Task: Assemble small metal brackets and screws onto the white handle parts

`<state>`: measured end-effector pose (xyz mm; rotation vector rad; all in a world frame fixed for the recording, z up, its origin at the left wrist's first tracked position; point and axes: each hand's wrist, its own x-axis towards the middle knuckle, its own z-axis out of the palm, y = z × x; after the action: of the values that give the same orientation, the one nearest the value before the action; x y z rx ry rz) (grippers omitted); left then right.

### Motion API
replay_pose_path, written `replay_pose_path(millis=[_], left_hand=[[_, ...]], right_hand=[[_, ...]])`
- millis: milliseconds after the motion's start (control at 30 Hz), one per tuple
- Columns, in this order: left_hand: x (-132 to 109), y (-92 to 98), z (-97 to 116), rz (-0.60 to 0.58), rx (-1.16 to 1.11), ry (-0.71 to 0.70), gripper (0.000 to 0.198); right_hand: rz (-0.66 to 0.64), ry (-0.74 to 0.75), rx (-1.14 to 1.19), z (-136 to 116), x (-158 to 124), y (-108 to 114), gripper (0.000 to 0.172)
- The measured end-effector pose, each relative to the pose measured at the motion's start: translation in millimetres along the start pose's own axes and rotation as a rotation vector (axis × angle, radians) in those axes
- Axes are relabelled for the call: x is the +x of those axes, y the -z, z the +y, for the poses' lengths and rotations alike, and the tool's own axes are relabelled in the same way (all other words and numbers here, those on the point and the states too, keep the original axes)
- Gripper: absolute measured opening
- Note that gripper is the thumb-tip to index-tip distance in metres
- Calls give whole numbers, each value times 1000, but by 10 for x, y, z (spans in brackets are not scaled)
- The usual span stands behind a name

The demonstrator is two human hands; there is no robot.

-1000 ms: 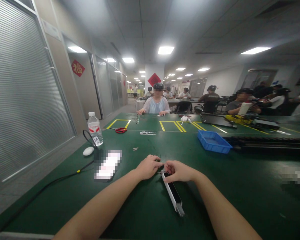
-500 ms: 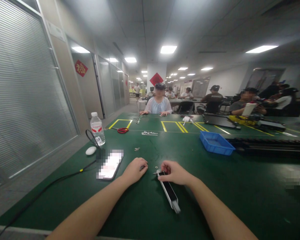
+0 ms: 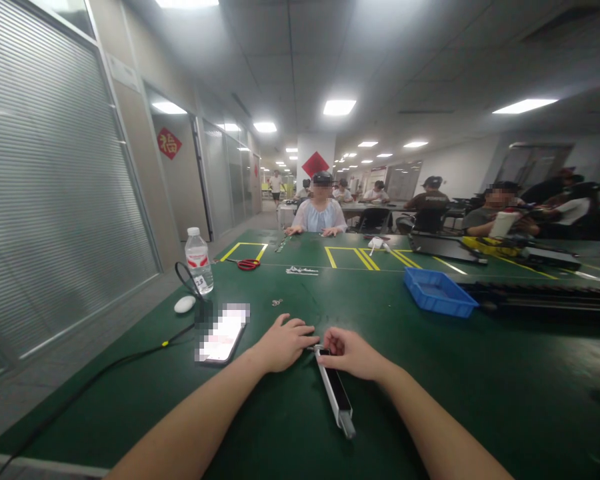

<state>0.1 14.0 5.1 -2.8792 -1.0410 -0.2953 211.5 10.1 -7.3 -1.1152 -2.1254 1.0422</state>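
Observation:
A slim white-and-black device (image 3: 336, 389) with a grey end piece lies lengthwise on the green table (image 3: 200, 413). My right hand (image 3: 354, 352) is closed around its far end, thumb along the side and fingers curled. Beside that end, a thin metal tip pokes out toward my left hand (image 3: 286, 343). The left fingers are stretched out, palm down, with the fingertips at the table near the tip. Whatever lies under them is hidden. A few small metal rings (image 3: 277, 303) rest farther up the table.
Left of my hands are a phone (image 3: 223, 335), a white oval object (image 3: 185, 305), a black cable (image 3: 130, 358) and a water bottle (image 3: 199, 263). Red-handled scissors (image 3: 249, 265) and a metallic strip (image 3: 303, 271) lie beyond. A blue tray (image 3: 440, 293) stands right. Opposite sits a person (image 3: 321, 212).
My left hand has moved right, its curled fingers now stretched toward the device's tip. The small ring seen there before is now out of sight. My right hand stays at the device.

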Motion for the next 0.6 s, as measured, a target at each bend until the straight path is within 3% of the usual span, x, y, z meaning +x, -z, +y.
replay_pose_path(millis=[333,500,600], left_hand=[[-50,-98,-77,104,-157,90,30],[-45,-139,-82,167,-257,165,14],[-100,-93,-94,174,-291,173,25]], right_hand=[[3,4,28,40,10,-27,33],[36,27,-9,33,0,-34,32],[42,26,-25,11,-17,-31,32]])
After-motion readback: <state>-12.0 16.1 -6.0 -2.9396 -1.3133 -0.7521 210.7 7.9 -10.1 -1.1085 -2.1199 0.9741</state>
